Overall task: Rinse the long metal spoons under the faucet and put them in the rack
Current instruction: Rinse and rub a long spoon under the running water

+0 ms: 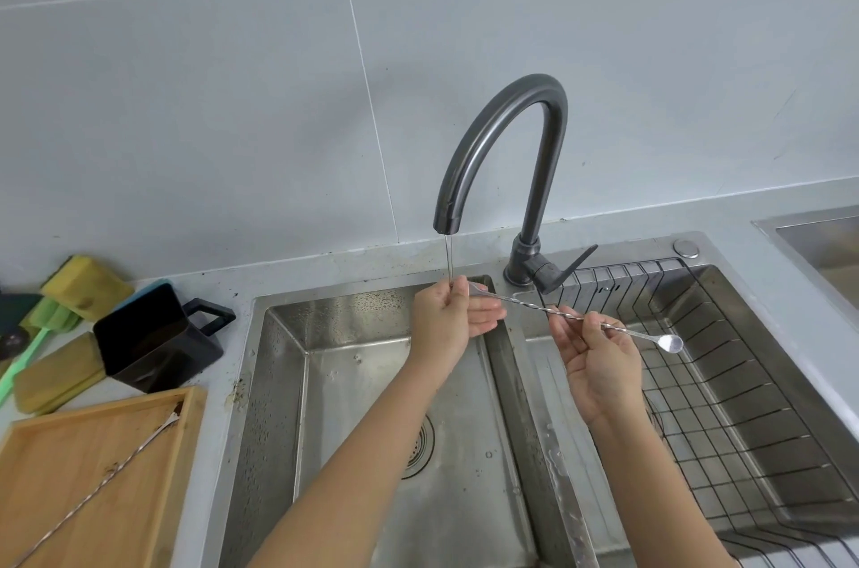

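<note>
Both hands are on one long twisted bar spoon [571,315] over the steel double sink [353,381]. The left hand [446,321] pinches the forked end right beneath the dark gooseneck faucet [506,158], and a thin stream of water [448,256] drops from the spout onto those fingertips. The right hand [599,363] grips the twisted shaft between thumb and fingers, nearer the small round bowl, which pokes out past the hand. That bowl hangs above the black wire rack [725,405] set into the right basin, not touching it as far as I can tell. The spoon runs nearly level, slanting a little down toward the right, crossing the divider between the two basins. Over on the left counter, a second long twisted spoon [93,488] lies diagonally across a wooden tray [153,474], untouched. Behind the tray sits a black square cup [153,340] with a handle, and near it some yellow and green sponges [83,288].
</note>
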